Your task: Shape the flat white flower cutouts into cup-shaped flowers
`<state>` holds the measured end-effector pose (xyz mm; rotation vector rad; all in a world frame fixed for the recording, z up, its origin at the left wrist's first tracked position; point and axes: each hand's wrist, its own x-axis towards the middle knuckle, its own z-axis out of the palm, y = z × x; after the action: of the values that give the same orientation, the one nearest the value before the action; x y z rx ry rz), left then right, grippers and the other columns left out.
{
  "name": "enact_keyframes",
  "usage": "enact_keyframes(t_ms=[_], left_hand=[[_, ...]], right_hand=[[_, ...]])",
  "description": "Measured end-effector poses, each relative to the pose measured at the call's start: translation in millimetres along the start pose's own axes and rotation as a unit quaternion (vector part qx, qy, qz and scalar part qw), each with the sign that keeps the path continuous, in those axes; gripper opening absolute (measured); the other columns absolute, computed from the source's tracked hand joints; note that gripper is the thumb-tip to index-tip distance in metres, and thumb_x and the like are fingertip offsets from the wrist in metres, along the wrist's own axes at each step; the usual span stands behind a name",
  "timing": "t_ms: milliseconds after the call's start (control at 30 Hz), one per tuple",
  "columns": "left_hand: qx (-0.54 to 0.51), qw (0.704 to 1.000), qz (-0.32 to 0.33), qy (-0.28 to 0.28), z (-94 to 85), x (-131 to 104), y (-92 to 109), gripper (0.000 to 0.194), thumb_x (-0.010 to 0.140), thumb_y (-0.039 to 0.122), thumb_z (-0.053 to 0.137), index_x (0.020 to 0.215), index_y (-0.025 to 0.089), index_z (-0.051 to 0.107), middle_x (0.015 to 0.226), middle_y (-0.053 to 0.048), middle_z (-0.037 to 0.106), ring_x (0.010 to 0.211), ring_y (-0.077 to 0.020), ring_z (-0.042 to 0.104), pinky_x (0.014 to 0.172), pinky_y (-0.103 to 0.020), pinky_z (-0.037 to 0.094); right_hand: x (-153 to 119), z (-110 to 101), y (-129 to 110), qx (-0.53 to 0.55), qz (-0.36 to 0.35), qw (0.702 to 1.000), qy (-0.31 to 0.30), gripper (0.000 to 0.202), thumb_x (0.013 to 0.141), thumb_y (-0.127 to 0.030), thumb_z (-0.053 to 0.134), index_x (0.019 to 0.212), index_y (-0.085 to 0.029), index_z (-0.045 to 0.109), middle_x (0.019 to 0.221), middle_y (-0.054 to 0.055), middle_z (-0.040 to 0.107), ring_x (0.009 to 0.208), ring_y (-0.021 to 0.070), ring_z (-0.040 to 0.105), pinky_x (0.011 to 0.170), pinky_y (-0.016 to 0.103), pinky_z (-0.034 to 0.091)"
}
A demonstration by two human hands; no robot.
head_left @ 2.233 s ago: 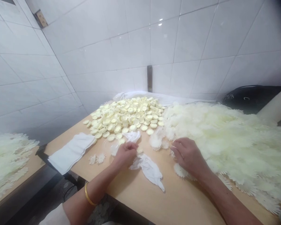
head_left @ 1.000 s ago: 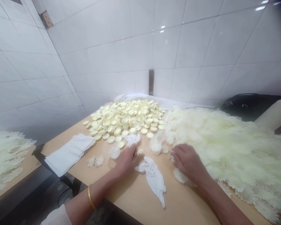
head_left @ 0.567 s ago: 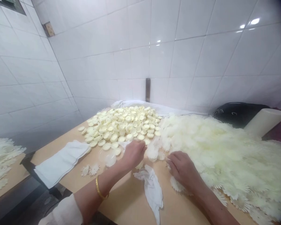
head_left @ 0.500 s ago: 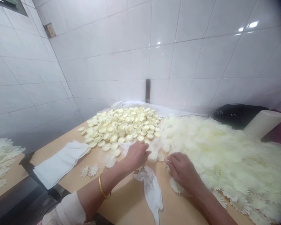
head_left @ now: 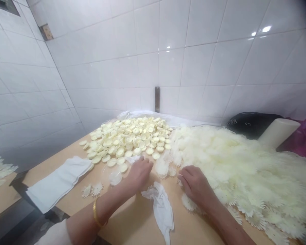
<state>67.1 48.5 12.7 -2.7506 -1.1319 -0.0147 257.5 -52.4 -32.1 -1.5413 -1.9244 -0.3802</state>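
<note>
My left hand (head_left: pixel 140 173), with a gold bangle at the wrist, is over the table with its fingers curled down. Whatever it grips is hidden under the fingers. A bit of white cloth (head_left: pixel 132 159) shows just beyond its knuckles. My right hand (head_left: pixel 195 180) is closed, thumb and fingertips together at the left edge of a heap of pale, jagged-edged discs (head_left: pixel 239 163); a tiny white bit shows at the tips, too small to name. Between the hands lie a few loose discs (head_left: pixel 163 168). A crumpled white cloth (head_left: pixel 162 211) rests nearer to me.
Pale yellow fluted cups (head_left: pixel 132 136) are piled at the back. Folded white cloth (head_left: pixel 60 182) lies at the left, near clear round pieces (head_left: pixel 115 177) and two flower-shaped discs (head_left: pixel 97 189). A white cylinder (head_left: pixel 279 132) and a black bag (head_left: pixel 253 124) stand by the tiled wall.
My left hand has drawn back a little to the left and toward me, away from the loose discs. The right hand stays nearly in place. The whole view has shifted slightly.
</note>
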Motion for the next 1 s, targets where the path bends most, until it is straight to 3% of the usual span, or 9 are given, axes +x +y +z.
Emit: enact_keyframes(t_ms=[167, 300, 433, 500, 567, 633, 733, 867, 1000], left_hand=[[-0.005, 0.999, -0.014, 0.048, 20.3, 48, 9, 0.020, 0.063, -0.004, 0.047, 0.070, 0.013, 0.054, 0.071, -0.009, 0.054, 0.080, -0.0228, 0.045, 0.059, -0.028, 0.037], [-0.011, 0.998, -0.010, 0.058, 33.0, 57, 6, 0.014, 0.059, 0.001, 0.057, 0.064, 0.014, 0.054, 0.070, -0.008, 0.052, 0.081, -0.0230, 0.045, 0.060, -0.027, 0.037], [-0.005, 0.996, -0.027, 0.086, 19.8, 47, 0, 0.018, 0.065, -0.003, 0.047, 0.065, 0.014, 0.055, 0.071, -0.009, 0.052, 0.079, -0.0215, 0.044, 0.055, -0.026, 0.035], [-0.005, 0.991, -0.036, 0.128, 6.9, 41, 3, 0.025, 0.068, -0.005, 0.039, 0.067, 0.014, 0.055, 0.072, -0.009, 0.053, 0.078, -0.0207, 0.044, 0.054, -0.025, 0.034], [-0.031, 0.975, -0.021, 0.220, -4.4, 38, 13, 0.027, 0.071, -0.005, 0.037, 0.066, 0.014, 0.055, 0.073, -0.009, 0.054, 0.078, -0.0198, 0.044, 0.053, -0.025, 0.034], [-0.074, 0.946, 0.030, 0.315, -10.3, 38, 31, 0.028, 0.072, -0.005, 0.036, 0.067, 0.014, 0.055, 0.075, -0.008, 0.055, 0.078, -0.0184, 0.044, 0.052, -0.023, 0.035], [-0.111, 0.909, 0.129, 0.380, -9.9, 40, 63, 0.023, 0.074, -0.001, 0.038, 0.066, 0.014, 0.054, 0.076, -0.008, 0.054, 0.078, -0.0189, 0.044, 0.058, -0.027, 0.038], [-0.236, 0.887, 0.189, 0.349, -4.1, 40, 94, 0.021, 0.079, 0.009, 0.036, 0.068, 0.016, 0.053, 0.074, -0.007, 0.053, 0.074, -0.0171, 0.044, 0.064, -0.029, 0.038], [-0.468, 0.846, 0.091, 0.240, 2.0, 40, 101, 0.018, 0.084, 0.026, 0.035, 0.080, 0.018, 0.050, 0.075, -0.003, 0.052, 0.069, -0.0136, 0.047, 0.061, -0.026, 0.037]], right_hand=[[0, 0, 3, 0.003, 0.007, 1.000, 0.001, 0.023, 0.086, -0.019, 0.036, 0.072, -0.015, 0.055, 0.072, 0.007, 0.053, 0.070, 0.0178, 0.046, 0.066, 0.031, 0.036], [0, -2, 3, 0.008, 0.013, 1.000, 0.000, 0.023, 0.086, -0.019, 0.036, 0.074, -0.015, 0.055, 0.073, 0.007, 0.053, 0.070, 0.0178, 0.046, 0.066, 0.031, 0.037], [2, -6, 1, 0.036, 0.029, 0.999, 0.002, 0.024, 0.086, -0.020, 0.036, 0.073, -0.015, 0.056, 0.073, 0.008, 0.053, 0.071, 0.0186, 0.046, 0.067, 0.033, 0.037], [4, -10, -1, 0.096, 0.062, 0.993, 0.013, 0.024, 0.086, -0.023, 0.036, 0.074, -0.015, 0.056, 0.075, 0.008, 0.054, 0.072, 0.0188, 0.047, 0.068, 0.033, 0.038], [7, -15, -4, 0.197, 0.129, 0.971, 0.028, 0.024, 0.086, -0.027, 0.037, 0.077, -0.016, 0.056, 0.075, 0.007, 0.056, 0.073, 0.0182, 0.049, 0.068, 0.032, 0.039], [12, -20, -7, 0.310, 0.217, 0.924, 0.054, 0.026, 0.087, -0.034, 0.037, 0.082, -0.017, 0.056, 0.072, 0.004, 0.056, 0.071, 0.0166, 0.052, 0.066, 0.029, 0.041], [17, -21, -6, 0.419, 0.302, 0.851, 0.094, 0.030, 0.082, -0.045, 0.042, 0.077, -0.017, 0.051, 0.064, -0.001, 0.051, 0.063, 0.0137, 0.051, 0.061, 0.025, 0.042], [17, -17, 2, 0.405, 0.359, 0.828, 0.147, 0.037, 0.076, -0.050, 0.048, 0.060, -0.019, 0.036, 0.052, -0.006, 0.039, 0.051, 0.0103, 0.044, 0.049, 0.021, 0.038], [13, -13, 7, 0.301, 0.361, 0.867, 0.164, 0.035, 0.082, -0.046, 0.040, 0.060, -0.020, 0.034, 0.050, -0.006, 0.037, 0.048, 0.0095, 0.038, 0.046, 0.020, 0.032]])
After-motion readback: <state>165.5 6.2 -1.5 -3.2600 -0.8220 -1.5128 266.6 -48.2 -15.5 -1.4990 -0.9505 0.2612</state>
